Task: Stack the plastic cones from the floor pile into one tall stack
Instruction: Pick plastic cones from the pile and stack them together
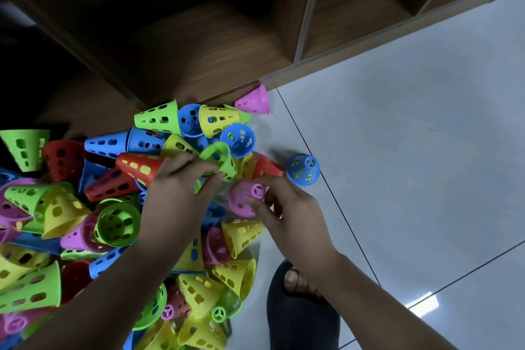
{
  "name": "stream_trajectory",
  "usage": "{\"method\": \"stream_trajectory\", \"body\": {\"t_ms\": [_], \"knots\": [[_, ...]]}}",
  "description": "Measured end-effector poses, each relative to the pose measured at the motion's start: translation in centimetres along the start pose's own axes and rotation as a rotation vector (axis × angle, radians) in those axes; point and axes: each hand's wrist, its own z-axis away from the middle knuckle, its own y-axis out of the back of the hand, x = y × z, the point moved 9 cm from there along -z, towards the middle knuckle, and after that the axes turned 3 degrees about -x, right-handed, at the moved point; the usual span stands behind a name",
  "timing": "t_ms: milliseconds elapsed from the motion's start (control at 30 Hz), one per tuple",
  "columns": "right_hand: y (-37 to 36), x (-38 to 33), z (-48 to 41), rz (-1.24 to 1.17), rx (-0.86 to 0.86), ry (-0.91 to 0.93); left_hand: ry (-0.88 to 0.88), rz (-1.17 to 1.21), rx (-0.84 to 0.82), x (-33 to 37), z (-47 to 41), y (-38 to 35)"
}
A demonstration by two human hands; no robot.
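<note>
A big pile of perforated plastic cones (85, 207) in green, yellow, blue, red and pink covers the floor at the left and centre. My left hand (176, 193) reaches into the pile and pinches the rim of a green cone (223, 159). Just to its right, my right hand (287, 210) holds a pink cone (244, 197) by its narrow end, fingers curled round it. A blue cone (303, 170) stands alone, upright on the tile, right of the pile. A pink cone (254, 101) lies against the shelf base.
A dark wooden shelf unit (199, 37) with open compartments rises behind the pile. Pale grey floor tiles (412, 150) spread to the right. My foot in a dark sandal (298, 301) stands at the bottom centre, beside the pile's edge.
</note>
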Motion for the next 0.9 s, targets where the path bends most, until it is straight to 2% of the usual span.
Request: {"method": "stream_trajectory", "body": {"t_ms": [200,333,533,900], "knots": [[7.7,-0.3,0.3,0.006,0.236,-0.015,0.094,0.182,0.111,1.4,-0.4,2.6],[10.7,0.7,0.1,0.076,0.318,-0.033,0.176,0.308,0.140,1.7,-0.9,2.3],[9.7,3.7,-0.7,0.137,0.283,-0.119,0.329,0.538,0.110,2.8,-1.3,0.0],[7.0,8.8,0.5,0.033,0.163,-0.316,0.421,0.895,-0.116,8.4,-2.6,-7.8]]}}
